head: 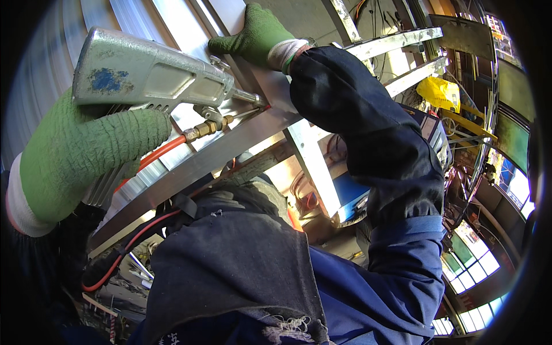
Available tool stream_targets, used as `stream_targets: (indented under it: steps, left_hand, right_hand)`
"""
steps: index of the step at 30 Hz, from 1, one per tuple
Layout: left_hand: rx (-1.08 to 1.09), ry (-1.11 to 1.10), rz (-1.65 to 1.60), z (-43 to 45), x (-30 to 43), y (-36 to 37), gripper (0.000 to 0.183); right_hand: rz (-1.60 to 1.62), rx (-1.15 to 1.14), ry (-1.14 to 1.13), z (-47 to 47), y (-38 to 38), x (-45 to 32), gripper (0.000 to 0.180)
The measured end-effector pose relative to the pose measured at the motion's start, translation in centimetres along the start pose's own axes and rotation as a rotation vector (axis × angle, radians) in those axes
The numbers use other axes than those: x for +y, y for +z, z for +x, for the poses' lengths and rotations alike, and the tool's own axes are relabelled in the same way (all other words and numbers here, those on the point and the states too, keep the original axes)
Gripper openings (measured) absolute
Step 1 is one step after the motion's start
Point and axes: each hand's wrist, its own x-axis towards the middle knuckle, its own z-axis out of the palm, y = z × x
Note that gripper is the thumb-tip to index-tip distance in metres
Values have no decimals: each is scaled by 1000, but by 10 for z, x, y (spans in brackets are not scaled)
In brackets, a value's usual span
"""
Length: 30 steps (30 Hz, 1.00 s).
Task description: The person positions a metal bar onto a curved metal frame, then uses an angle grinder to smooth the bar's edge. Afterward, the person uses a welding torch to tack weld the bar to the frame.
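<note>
My left hand, in a green rubber-coated work glove with a white cuff, is wrapped around a silver handheld laser welding gun. The gun's nozzle meets a corner of a shiny metal frame, where a small red spot shows. Beneath the nozzle runs a thin feed wire, coming from a brass fitting on an orange hose. My right hand, gloved the same way, grips the metal bar beyond that corner. Its fingertips are partly hidden. The frame's long near rail slants across the view.
Ribbed metal sheeting lies under the frame at upper left. Paint-worn support beams extend to the right, and another slopes down. A yellow plastic bag sits among clutter. A dark apron covers my lap, with a red hose beside it.
</note>
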Motion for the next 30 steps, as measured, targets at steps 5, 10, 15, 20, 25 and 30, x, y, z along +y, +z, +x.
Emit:
stream_targets:
  steps: [5,10,15,20,25,30]
  left_hand:
    - [30,39,-36,-2,-14,2,42]
    - [58,59,-79,-7,-25,-1,42]
    - [58,75,-104,-7,-28,1,42]
    - [50,90,-102,-3,-21,2,43]
    - [52,82,-94,-1,-11,5,44]
    - [37,18,-82,6,-11,9,48]
  right_hand:
    - [20,-18,-33,2,2,3,112]
    - [-52,-36,-24,2,-1,3,115]
    - [-51,-31,-23,3,-2,3,112]
    - [5,41,-100,5,2,5,107]
    - [40,-11,-41,5,2,5,111]
    - [-24,-25,31,2,0,-2,115]
